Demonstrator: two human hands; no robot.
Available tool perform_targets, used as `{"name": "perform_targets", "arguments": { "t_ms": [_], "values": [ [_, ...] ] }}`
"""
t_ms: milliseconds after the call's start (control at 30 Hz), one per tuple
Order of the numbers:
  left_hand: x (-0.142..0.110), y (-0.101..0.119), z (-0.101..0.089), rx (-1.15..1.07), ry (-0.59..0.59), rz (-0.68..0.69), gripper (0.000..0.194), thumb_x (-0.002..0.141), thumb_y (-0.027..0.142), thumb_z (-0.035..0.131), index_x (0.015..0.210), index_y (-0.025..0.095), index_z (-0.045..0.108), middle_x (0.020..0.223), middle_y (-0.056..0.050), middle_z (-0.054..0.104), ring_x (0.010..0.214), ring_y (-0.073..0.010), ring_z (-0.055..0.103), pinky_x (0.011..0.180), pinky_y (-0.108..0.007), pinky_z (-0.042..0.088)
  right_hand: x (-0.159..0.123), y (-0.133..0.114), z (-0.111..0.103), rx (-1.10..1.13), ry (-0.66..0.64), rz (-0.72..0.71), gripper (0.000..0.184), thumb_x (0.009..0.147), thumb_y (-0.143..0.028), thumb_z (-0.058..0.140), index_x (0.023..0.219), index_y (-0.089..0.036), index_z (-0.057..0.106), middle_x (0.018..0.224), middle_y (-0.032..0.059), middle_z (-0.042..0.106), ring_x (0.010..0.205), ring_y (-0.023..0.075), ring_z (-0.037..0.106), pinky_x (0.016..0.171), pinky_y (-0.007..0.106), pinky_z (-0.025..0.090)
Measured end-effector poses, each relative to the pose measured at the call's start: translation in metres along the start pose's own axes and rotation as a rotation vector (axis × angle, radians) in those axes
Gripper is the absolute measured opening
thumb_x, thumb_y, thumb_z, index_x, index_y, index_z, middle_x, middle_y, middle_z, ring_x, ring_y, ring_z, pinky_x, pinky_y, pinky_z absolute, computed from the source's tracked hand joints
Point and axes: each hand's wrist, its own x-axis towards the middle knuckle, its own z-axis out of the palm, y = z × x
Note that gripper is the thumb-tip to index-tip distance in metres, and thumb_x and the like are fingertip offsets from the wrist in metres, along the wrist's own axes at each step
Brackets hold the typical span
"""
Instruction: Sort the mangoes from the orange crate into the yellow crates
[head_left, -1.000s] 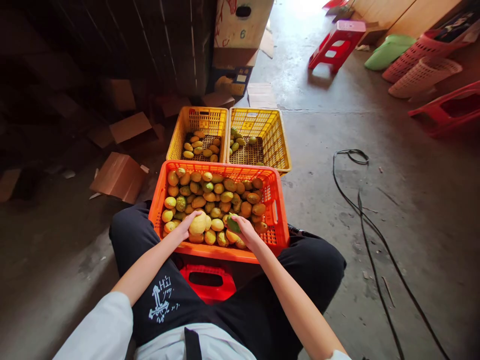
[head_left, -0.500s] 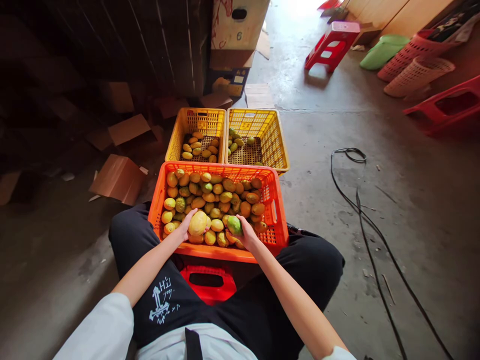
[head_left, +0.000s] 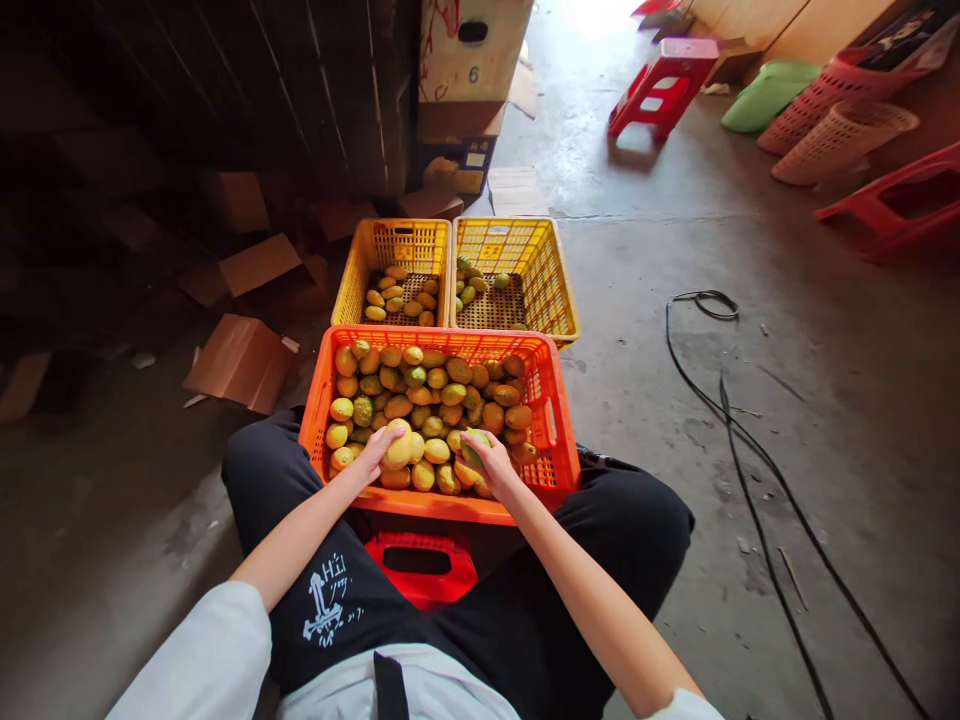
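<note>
**Left hand (head_left: pixel 376 452) on a yellow fruit (head_left: pixel 397 446), right hand (head_left: pixel 493 462) on a green fruit (head_left: pixel 474 456)**

You have both hands over the near part of the orange crate (head_left: pixel 442 507), apart from each other, with loose fruit (head_left: pixel 437 451) showing between them. Your left hand is clamped on the yellow fruit, gripping it from its left side; the fingers behind it are hidden. Your right hand is closed on the green fruit from the right, fingers lying over its top and covering part of the skin. Whether either fruit touches those beneath, you cannot tell from this angle.

The orange crate sits between your knees, with yellow, brownish and greenish fruit spread across it. Just beyond its far wall stand two more, side by side: the left yellow crate (head_left: pixel 351 268) holds a few yellowish fruits (head_left: pixel 392 292), and the right yellow crate (head_left: pixel 553 285) holds a few greener ones (head_left: pixel 468 294), mostly at its left side. To your left lies a cardboard box (head_left: pixel 241 362). To your right a black cable (head_left: pixel 701 398) trails over the floor (head_left: pixel 622 400), and farther off on that side stands a red stool (head_left: pixel 665 85).
</note>
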Motion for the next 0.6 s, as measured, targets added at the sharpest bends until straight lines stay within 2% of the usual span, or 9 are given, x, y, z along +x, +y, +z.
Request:
{"name": "perform_targets", "arguments": {
  "t_ms": [133,233,333,467,600],
  "values": [
    [-0.003,0.006,0.004,0.004,0.04,0.066,0.045,0.068,0.05,0.096,0.088,0.02,0.07,0.087,-0.007,0.077,0.099,-0.0286,0.076,0.077,-0.029,0.059,0.004,-0.001,-0.003,-0.074,0.059,-0.078,0.032,0.061,-0.038,0.094,0.083,-0.023,0.076,0.083,0.0016,0.078,0.083,0.0227,0.074,0.068,0.03,0.061],
    [-0.003,0.007,0.006,0.035,0.069,0.08,0.044,0.068,0.053,0.093,0.083,0.019,0.07,0.085,-0.007,0.077,0.099,-0.0289,0.075,0.075,-0.029,0.059,0.006,-0.001,-0.004,-0.114,0.097,-0.096,0.034,0.06,-0.044,0.092,0.081,-0.022,0.077,0.084,0.0028,0.079,0.087,0.024,0.074,0.068,0.028,0.057],
    [-0.002,0.006,0.007,0.083,0.118,0.093,0.036,0.072,0.049,0.089,0.08,0.019,0.07,0.083,-0.006,0.077,0.097,-0.0275,0.073,0.075,-0.028,0.057,0.009,0.001,-0.005,-0.137,0.107,-0.089,0.038,0.058,-0.046,0.093,0.082,-0.022,0.076,0.079,0.0023,0.078,0.085,0.024,0.072,0.067,0.029,0.054],
    [0.0,0.005,0.009,0.113,0.186,0.136,0.023,0.081,0.039,0.081,0.075,0.019,0.071,0.087,-0.007,0.078,0.104,-0.0273,0.073,0.088,-0.029,0.057,0.013,0.004,-0.006,-0.114,0.108,-0.092,0.033,0.063,-0.049,0.086,0.078,-0.023,0.072,0.076,-0.0005,0.075,0.08,0.0213,0.069,0.065,0.027,0.052],
    [0.001,0.004,0.009,0.104,0.22,0.103,0.02,0.086,0.038,0.079,0.084,0.019,0.076,0.093,-0.008,0.081,0.109,-0.0286,0.074,0.09,-0.029,0.059,0.019,0.006,-0.005,-0.057,0.11,-0.07,0.026,0.068,-0.047,0.078,0.076,-0.025,0.066,0.073,-0.0022,0.073,0.077,0.0204,0.07,0.062,0.026,0.054]
  ]
}}
